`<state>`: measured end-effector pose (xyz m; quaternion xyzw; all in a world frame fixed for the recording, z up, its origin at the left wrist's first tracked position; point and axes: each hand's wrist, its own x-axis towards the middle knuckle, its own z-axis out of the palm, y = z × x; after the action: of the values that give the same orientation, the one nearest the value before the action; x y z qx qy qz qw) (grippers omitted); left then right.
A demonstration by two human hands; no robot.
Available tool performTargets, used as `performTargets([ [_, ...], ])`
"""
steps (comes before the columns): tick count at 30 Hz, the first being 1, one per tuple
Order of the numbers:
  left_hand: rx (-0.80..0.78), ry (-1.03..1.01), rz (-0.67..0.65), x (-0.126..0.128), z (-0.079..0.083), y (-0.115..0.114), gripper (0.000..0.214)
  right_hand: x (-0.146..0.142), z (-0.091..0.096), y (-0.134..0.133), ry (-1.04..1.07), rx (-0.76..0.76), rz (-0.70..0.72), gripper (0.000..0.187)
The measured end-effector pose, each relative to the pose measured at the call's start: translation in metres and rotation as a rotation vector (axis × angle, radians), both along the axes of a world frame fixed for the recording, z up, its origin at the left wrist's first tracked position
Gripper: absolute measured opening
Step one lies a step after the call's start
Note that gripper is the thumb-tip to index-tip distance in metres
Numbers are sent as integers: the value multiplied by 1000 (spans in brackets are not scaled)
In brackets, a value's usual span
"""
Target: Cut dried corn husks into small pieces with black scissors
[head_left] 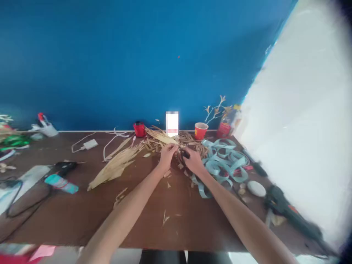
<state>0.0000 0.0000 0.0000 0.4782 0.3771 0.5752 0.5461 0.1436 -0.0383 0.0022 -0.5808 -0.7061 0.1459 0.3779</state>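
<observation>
Near the back middle of the brown table, my left hand (167, 156) pinches the end of a pale dried husk strip (163, 137). Close beside it my right hand (194, 160) is closed round the black handles of scissors (186, 154); the blades hardly show among the scraps. Loose brown husk scraps (188, 138) lie heaped behind both hands. To the left rests a large fan of dried husk (115, 167). Tangled light-blue ribbon (220, 161) lies just right of my right hand.
Behind stand a red container (139, 129), a bright phone-like screen (172, 123) and a red paper cup (201, 131). A glue gun (294, 212) and a white round object (256, 188) lie at right. A blue tube (62, 183), a charger (90, 144) and cables lie left.
</observation>
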Motion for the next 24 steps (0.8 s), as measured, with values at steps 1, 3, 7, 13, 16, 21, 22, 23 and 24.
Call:
performTargets([
  [1,-5,-8,5,0,0,1,29,0,0,0,0,1,2,41],
  [3,-11,-22,15,1,0,1,29,0,-1,1,4,1,4,41],
  [7,-5,-49,37,0,-1,2,29,0,-1,1,26,1,2,41],
  [13,12,-73,64,-3,-3,4,31,-1,2,-2,27,-12,0,36],
  [16,3,-99,82,-3,-1,4,31,-1,4,-2,23,-16,-4,37],
  [21,-34,-179,99,0,4,1,30,-1,3,-1,9,-17,11,37],
  [22,-41,-189,101,0,5,1,30,-1,3,-1,5,-17,13,37],
  [23,-44,-193,105,0,5,0,31,-1,3,-1,2,-17,13,37],
  [24,-43,-194,108,0,5,0,32,0,2,-1,-3,-17,14,36],
])
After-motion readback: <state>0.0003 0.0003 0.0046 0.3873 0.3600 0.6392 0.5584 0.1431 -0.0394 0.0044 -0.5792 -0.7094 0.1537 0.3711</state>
